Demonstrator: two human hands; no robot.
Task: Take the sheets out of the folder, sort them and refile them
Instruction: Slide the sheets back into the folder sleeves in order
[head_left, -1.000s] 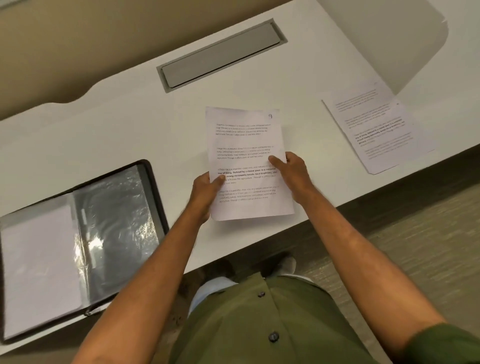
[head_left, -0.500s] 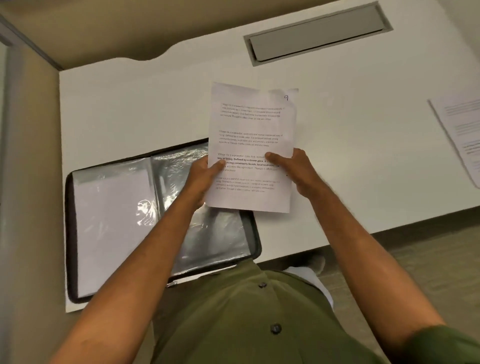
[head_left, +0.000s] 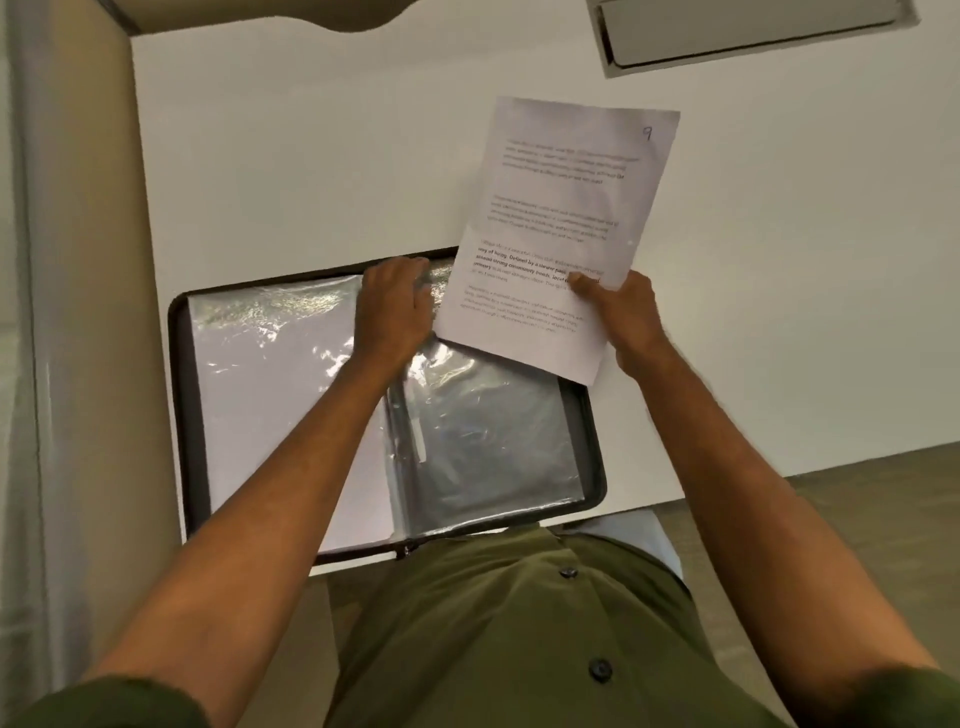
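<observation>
At our nine o'clock the folder (head_left: 291, 415) lies open on the white desk (head_left: 311, 171), its left page holding a white sheet behind a glossy plastic sleeve, its right page an empty-looking clear pocket (head_left: 488, 441) that crinkles and catches the light. We judge those pockets thin, slick and floppy, the kind that cling shut, so the mouth at the twelve o'clock edge is where to part them. Our left hand (head_left: 395, 312) rests on the folder near the spine at that top edge, fingers curled down onto the plastic; whether it pinches the sleeve's lip or only presses it, we cannot tell. Toward one o'clock our right hand (head_left: 618, 312) pinches the loose sheet (head_left: 561, 223), thumb on the printed face, fingers behind, at its lower right edge; the page, marked 9 in its top corner, is held in the air over the folder's upper right corner. It reads as light and limp, prone to bowing and creasing, so we would feed it in by a short edge, held near both sides. At two o'clock a grey cable hatch (head_left: 737, 31) sits in the desk.
</observation>
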